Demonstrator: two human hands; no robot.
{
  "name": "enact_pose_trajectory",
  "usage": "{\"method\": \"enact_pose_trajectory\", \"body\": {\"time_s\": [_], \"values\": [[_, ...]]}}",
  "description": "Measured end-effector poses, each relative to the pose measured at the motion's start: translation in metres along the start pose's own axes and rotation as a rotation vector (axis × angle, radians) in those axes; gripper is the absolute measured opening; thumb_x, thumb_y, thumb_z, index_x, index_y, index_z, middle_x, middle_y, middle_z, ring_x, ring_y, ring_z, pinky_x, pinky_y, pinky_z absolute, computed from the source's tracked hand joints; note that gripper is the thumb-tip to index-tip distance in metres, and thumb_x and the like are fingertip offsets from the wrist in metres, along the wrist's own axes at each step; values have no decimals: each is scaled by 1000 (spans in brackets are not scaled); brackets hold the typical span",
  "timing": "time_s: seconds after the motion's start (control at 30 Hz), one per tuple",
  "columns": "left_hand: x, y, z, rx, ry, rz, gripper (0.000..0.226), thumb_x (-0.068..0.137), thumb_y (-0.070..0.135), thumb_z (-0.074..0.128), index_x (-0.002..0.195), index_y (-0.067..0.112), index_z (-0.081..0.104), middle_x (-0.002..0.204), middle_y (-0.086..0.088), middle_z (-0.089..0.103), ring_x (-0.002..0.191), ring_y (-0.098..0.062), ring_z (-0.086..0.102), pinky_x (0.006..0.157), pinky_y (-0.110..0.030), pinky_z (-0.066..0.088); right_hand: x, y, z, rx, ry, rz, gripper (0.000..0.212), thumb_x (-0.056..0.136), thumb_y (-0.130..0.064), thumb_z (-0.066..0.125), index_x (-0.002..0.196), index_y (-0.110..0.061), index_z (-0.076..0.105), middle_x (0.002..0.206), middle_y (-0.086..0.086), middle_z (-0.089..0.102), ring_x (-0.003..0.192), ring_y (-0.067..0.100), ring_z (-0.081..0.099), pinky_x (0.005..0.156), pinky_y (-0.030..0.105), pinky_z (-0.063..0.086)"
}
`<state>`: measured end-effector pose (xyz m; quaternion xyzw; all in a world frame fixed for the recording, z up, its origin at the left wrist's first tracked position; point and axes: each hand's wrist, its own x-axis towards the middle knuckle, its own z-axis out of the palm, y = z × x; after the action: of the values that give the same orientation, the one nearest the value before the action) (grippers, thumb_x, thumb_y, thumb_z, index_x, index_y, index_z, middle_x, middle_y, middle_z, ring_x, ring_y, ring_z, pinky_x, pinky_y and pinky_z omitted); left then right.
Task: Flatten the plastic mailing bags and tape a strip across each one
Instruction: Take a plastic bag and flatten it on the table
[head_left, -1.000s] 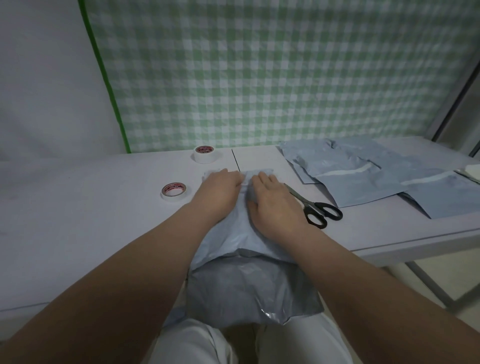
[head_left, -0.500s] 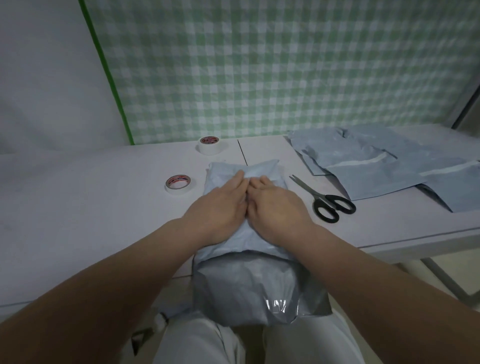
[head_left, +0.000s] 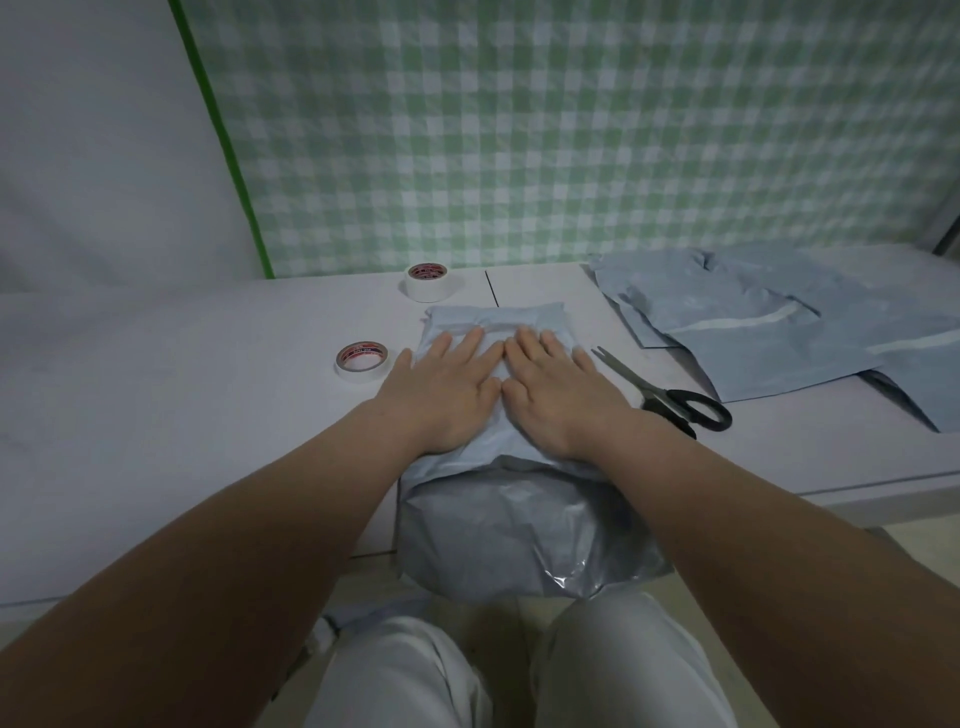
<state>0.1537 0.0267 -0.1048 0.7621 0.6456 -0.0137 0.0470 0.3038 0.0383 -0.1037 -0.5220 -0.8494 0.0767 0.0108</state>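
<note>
Starting at the left: finding one tape roll (head_left: 361, 358) lying flat on the surface (head_left: 156, 395), just beside the left hand, and a second tape roll (head_left: 428, 280) farther back near the checked cloth (head_left: 571, 130). Probably keeping both within reach for the taping step, not yet done on this bag.

Pressing the left hand (head_left: 447, 397) palm-down on the mailing bag (head_left: 519, 535), fingers straight and slightly spread, gripping nothing. Laying the right hand (head_left: 563, 397) flat beside it in the same way, fingers straight, with the two hands nearly meeting over the bag's middle. Judging this as pushing air out and smoothing from the centre.

Placing the bag directly in front of the person, between the near roll and the scissors (head_left: 639, 382). Running its long axis away from the body, pointing the far short end at the cloth and letting the near end droop over the surface's edge toward the lap, puffed and wrinkled there.

Finding the scissors just right of the right hand, blades pointing back-left toward the bag, likely waiting to cut a strip.

Ending at the far right with a pile of bags (head_left: 769, 353) lying flat, showing pale strips across at least two, seemingly finished ones being kept aside.
</note>
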Motion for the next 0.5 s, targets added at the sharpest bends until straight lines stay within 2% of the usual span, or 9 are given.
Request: {"method": "enact_pose_trajectory", "body": {"time_s": [0.1,0.23,0.5], "values": [[-4,-3,0,11,-9,-16,53,99,52,11,149,41,-3,159,8,-12,147,-21,-7,115,-54,1,-4,4,3,-9,12,0,58,101,-37,13,153,-16,-2,160,2,-11,147,20,-8,118,42,-2],[-12,-6,1,48,-29,-36,62,91,66,9,148,44,-3,160,4,-11,147,-21,-6,115,-54,2,-10,9,7,-25,41,13,60,99,-44,14,152,-16,8,160,3,3,146,21,5,117,44,7],[-29,-7,-4,100,-42,-96,83,80,78,6,150,36,-1,160,-10,-2,147,-22,2,116,-51,2,-20,8,5,29,76,164,70,93,-58,21,142,-8,28,148,12,30,137,27,25,114,42,19]]}}
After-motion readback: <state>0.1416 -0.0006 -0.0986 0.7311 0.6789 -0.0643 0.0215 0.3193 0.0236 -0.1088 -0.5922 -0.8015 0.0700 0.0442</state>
